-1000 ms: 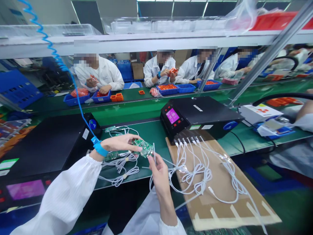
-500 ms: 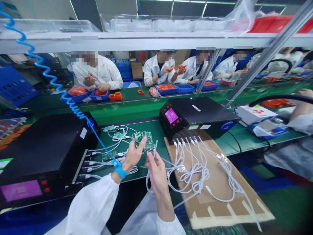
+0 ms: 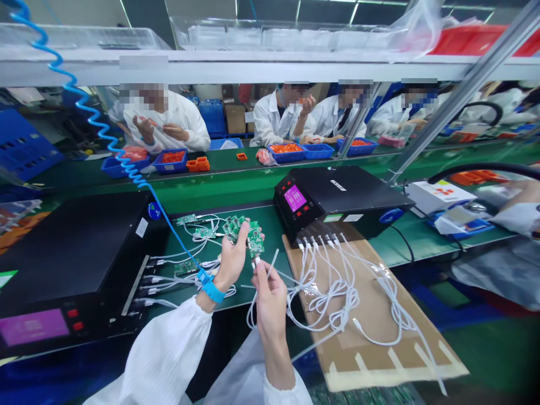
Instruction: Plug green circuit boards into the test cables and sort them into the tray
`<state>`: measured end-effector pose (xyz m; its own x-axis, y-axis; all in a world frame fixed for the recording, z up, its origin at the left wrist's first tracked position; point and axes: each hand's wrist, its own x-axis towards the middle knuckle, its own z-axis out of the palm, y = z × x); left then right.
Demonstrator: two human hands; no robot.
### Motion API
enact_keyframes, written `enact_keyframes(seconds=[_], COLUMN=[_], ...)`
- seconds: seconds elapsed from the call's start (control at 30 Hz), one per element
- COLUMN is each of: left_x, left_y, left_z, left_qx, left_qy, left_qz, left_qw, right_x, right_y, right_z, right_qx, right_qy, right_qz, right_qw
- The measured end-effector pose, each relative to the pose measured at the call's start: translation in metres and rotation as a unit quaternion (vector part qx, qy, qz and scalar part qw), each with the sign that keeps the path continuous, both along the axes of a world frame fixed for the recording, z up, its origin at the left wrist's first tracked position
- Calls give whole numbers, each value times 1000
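My left hand point(image 3: 231, 260) is closed around a small stack of green circuit boards point(image 3: 248, 231), held up over the green bench mat point(image 3: 270, 225). A blue wrist strap point(image 3: 211, 289) with a coiled blue cord point(image 3: 95, 121) circles that wrist. My right hand point(image 3: 268, 292) pinches the plug end of a white cable point(image 3: 270, 263) just below the boards. Further green boards point(image 3: 205, 231) lie on the mat, plugged into white cables.
A black tester box point(image 3: 346, 194) with a pink screen feeds several white cables point(image 3: 337, 287) lying on cardboard point(image 3: 379, 332). Another black box point(image 3: 71, 259) sits at left. Across the bench, people in white coats handle orange parts in blue bins point(image 3: 289, 152). A person's sleeve point(image 3: 518, 216) is at right.
My left hand has swung from the left toward the middle and lifted the boards higher. My right hand stayed close below, holding the white cable end.
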<state>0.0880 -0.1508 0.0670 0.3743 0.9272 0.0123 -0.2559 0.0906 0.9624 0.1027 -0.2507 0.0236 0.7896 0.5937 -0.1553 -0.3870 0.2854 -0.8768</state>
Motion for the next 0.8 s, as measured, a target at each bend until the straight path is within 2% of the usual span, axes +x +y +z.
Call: enact_keyframes(seconds=[0.07, 0.13, 0.47, 0.6, 0.7, 0.8], left_x=[-3, -6, -10, -10, -10, -11], left_y=[3, 4, 6, 13, 17, 18], left_z=[0, 1, -1, -8, -10, -10], left_qx=[16, 22, 11, -4, 28, 84], left_qy=[32, 42, 29, 50, 35, 17], left_qz=[42, 56, 37, 89, 123, 117], left_qw=[999, 997, 999, 995, 991, 989], right_x=[0, 0, 3, 7, 12, 18], right_y=[0, 0, 8, 13, 9, 5], right_z=[-2, -4, -14, -15, -16, -16], right_qx=[-12, -23, -48, -52, -78, -98], right_qy=[0, -4, -41, -96, -161, -164], right_qz=[-8, -14, -18, 31, 19, -21], right_qw=[1000, 1000, 998, 994, 984, 981])
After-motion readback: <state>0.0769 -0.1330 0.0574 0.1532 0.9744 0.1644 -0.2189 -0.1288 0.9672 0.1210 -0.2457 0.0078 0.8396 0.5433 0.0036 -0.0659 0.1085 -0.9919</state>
